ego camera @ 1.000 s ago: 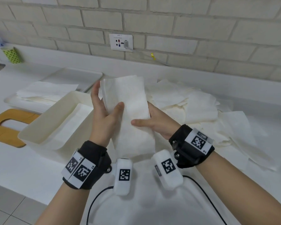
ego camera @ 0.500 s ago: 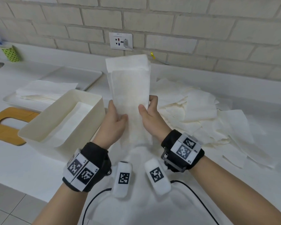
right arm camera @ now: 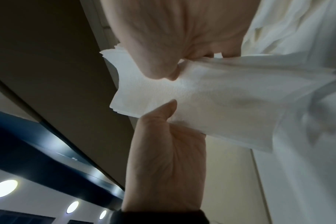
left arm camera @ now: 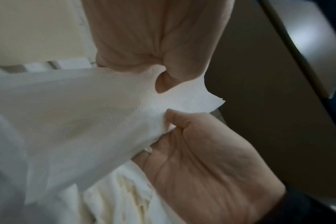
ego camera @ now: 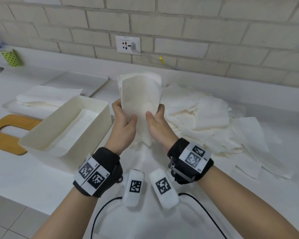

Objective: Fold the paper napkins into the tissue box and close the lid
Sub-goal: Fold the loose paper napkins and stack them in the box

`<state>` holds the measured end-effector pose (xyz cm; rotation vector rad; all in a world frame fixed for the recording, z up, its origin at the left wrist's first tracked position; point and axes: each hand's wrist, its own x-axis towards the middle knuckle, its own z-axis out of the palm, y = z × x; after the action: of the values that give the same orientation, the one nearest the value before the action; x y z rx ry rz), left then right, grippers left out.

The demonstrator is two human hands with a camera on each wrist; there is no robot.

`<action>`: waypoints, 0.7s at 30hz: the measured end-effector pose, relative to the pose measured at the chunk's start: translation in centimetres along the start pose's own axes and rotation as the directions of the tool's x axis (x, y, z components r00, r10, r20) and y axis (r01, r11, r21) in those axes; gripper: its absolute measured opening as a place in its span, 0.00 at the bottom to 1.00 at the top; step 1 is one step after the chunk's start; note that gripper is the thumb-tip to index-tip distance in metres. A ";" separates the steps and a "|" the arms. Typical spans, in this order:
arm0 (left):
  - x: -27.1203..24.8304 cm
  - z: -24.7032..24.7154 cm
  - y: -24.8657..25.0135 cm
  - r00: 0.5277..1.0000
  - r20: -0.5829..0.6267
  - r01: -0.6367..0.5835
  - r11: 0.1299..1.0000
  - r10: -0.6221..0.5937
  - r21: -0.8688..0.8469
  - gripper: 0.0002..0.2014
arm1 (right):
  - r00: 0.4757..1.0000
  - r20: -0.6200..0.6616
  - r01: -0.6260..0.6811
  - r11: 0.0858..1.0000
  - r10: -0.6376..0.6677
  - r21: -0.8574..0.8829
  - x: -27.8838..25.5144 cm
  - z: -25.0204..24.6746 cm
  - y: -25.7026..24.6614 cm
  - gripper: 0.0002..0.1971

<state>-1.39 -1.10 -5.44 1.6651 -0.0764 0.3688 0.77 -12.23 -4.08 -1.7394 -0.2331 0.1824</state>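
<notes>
A folded stack of white paper napkins (ego camera: 140,94) stands upright above the counter, held between both hands. My left hand (ego camera: 123,120) pinches its lower left edge and my right hand (ego camera: 156,122) pinches its lower right edge. The wrist views show thumb and fingers of each hand clamped on the napkin stack (left arm camera: 98,109) (right arm camera: 217,100). The open cream tissue box (ego camera: 67,125) sits just left of my hands with folded napkins inside. Its wooden lid (ego camera: 6,133) with an oval slot lies flat on the counter further left.
A heap of loose napkins (ego camera: 214,121) spreads over the counter to the right. A white tray (ego camera: 47,97) with more napkins lies behind the box. A green cup (ego camera: 11,57) stands far left, and a wall socket (ego camera: 128,44) with a cable is behind.
Both hands shifted to the lower edges of the napkin stack and raised it upright; it has since come down a little.
</notes>
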 end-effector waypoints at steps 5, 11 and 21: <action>-0.5 -0.7 -0.7 0.991 0.107 0.083 0.996 -0.079 -0.032 0.25 | 0.999 0.036 -0.035 0.997 0.038 -0.066 -0.5 -0.1 0.7 0.18; 0.0 -0.2 -1.1 0.998 0.009 0.065 0.998 -0.065 0.023 0.15 | 0.999 0.015 -0.035 0.998 0.036 -0.061 -0.2 0.3 0.7 0.11; -0.6 -0.2 -2.4 0.982 0.042 0.187 0.982 -0.186 -0.014 0.18 | 0.994 0.039 -0.102 0.990 0.106 -0.103 -0.5 0.1 2.0 0.17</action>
<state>-1.35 -0.68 -7.85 1.6464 0.0466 0.1921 0.37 -12.56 -6.05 -1.8502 -0.1868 0.2900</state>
